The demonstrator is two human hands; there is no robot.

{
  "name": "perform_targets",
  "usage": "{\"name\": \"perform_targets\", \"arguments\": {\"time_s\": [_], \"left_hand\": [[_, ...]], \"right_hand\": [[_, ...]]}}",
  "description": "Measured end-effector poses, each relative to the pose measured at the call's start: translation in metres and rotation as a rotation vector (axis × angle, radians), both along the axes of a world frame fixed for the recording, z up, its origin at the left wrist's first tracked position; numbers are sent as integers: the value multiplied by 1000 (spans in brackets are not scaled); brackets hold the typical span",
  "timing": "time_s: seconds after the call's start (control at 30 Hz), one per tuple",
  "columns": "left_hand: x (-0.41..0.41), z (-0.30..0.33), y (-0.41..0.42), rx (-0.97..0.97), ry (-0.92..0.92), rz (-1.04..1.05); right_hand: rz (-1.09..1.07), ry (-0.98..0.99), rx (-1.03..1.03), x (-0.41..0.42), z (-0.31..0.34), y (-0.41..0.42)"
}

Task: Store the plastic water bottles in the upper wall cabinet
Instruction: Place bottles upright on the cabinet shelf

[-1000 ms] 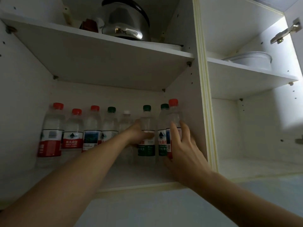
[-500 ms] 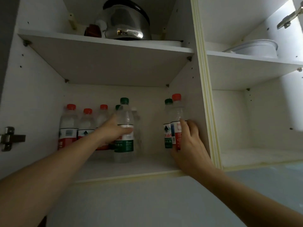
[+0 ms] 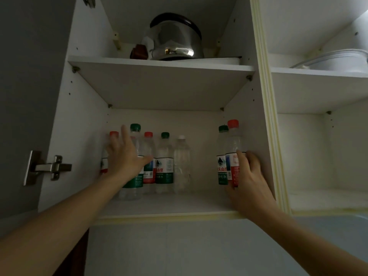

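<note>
Several clear plastic water bottles stand on the lower shelf [image 3: 169,205] of the open wall cabinet. My left hand [image 3: 124,159] is spread, fingers straight, against a green-capped bottle [image 3: 133,181] that stands in front of the left row. Behind it are a red-capped bottle [image 3: 114,134], another red-capped one [image 3: 149,156], a green-capped one [image 3: 164,156] and a white-capped one [image 3: 181,156]. At the right wall my right hand [image 3: 248,176] grips a red-capped bottle [image 3: 233,140], thumb in front and fingers behind it. A green-capped bottle [image 3: 222,148] stands just left of it.
A steel kettle [image 3: 175,38] and a small dark red object [image 3: 139,51] sit on the upper shelf. A white bowl [image 3: 338,61] is in the right compartment beyond the divider [image 3: 265,116]. A door hinge [image 3: 47,168] juts out at left. Bare shelf lies between the two bottle groups.
My left hand carried the green-capped bottle leftward, set it in front of the left row and spread its fingers. My right hand stays on the red-capped bottle. The view has pulled back.
</note>
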State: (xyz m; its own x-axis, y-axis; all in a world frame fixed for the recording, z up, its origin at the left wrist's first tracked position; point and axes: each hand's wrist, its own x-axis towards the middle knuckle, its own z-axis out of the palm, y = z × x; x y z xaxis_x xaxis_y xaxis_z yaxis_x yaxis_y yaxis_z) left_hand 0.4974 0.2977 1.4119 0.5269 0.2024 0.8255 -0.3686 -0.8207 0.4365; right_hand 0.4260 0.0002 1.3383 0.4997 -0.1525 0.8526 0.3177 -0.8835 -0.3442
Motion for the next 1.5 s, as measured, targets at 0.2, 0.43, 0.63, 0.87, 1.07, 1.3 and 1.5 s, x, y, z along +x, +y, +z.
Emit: {"name": "perform_targets", "arguments": {"time_s": [0.2,0.43,0.63,0.87,1.07,1.3,1.5], "left_hand": [[-9,15,-86,-10,-176,-510],[29,29,-155,-79,423,-825],[52,42,-171,-47,721,-1033],[64,33,-182,-49,721,-1127],[56,33,-170,25,655,-1063],[47,30,-150,63,554,-893],[49,25,-131,34,494,-729]], "right_hand": [[19,-39,21,3,-1,-3],[38,-77,71,7,-4,-5],[48,-116,130,14,-1,-7],[26,-127,124,15,-2,-7],[14,-133,115,12,-1,-5],[8,-100,76,11,0,-3],[-21,-6,72,10,2,-2]]}}
